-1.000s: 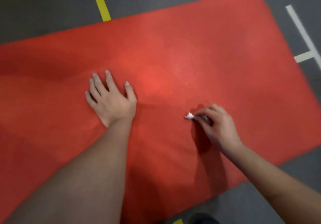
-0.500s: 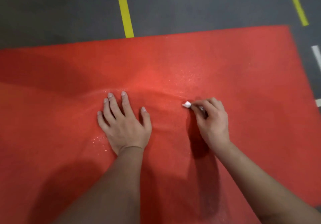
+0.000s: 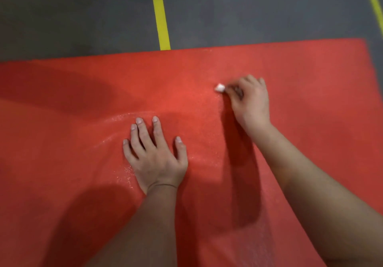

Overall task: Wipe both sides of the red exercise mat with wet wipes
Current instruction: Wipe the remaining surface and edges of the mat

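**A:** What is the setting?

**B:** A grey floor (image 3: 83, 18) crossed by yellow tape (image 3: 162, 18) takes up the upper frame. Below it the mat (image 3: 83, 101) lies flat and fills the rest of the frame. Its long axis runs left to right. Its far edge and upper-right corner show, and its left and near ends are cut off.

**A:** And the hands?

**B:** They are apart. The left hand (image 3: 155, 159), at centre frame, rests flat on the mat with fingers spread and holds nothing. The right hand (image 3: 250, 101), up and right of centre, has its fingers curled round the wipe (image 3: 219, 88). Only a white tip shows, touching the mat.

**A:** Which relation governs the next stroke?

**B:** The wipe sits up-frame and right of the left hand, near the far edge. Wet glints lie around the left hand, and the stretch toward the right end looks dry. The right hand is nearer that stretch, so strokes along the long axis would likely suit, with the left hand pinning the mat. Whether the underside has been wiped cannot be told.
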Tool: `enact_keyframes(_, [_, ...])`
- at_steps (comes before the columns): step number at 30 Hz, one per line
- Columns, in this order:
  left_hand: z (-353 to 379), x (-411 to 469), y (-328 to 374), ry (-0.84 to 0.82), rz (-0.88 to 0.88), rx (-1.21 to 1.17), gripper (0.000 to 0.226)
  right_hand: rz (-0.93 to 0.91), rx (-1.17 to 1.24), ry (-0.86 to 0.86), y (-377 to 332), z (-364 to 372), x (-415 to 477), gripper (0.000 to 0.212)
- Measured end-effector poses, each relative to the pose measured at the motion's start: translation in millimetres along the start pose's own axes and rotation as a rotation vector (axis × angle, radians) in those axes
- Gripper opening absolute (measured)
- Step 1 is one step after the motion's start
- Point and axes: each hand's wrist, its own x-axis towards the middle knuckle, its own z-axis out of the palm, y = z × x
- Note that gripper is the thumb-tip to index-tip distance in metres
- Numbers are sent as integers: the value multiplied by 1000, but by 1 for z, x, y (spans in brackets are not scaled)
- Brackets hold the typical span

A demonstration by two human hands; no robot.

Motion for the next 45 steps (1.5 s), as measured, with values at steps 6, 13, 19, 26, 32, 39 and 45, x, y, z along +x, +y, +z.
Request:
enact_keyframes(6, [-2,0,0,-21,-15,5,69,-21,-100,-42,2,22,116,19])
enact_keyframes(13, [0,1,0,-19,-11,-7,70,-32,-22,-76,33,-27,42,15])
enact_keyframes(19, [-2,0,1,-30,-15,20,70,-40,-85,-78,30,-17,110,23])
enact_keyframes(26, [-3,1,0,-7,-17,3,67,-109,-121,-121,43,-48,-39,25])
enact_keyframes(32, [-3,1,0,-31,-17,-18,69,-173,-207,-89,47,-47,-46,29])
enact_keyframes(39, [-6,2,0,-37,4,-36,79,9,-138,-40,38,-72,-148,14])
enact_keyframes(45, [-16,5,-1,-220,38,-30,101,158,-143,27,33,-70,-189,5])
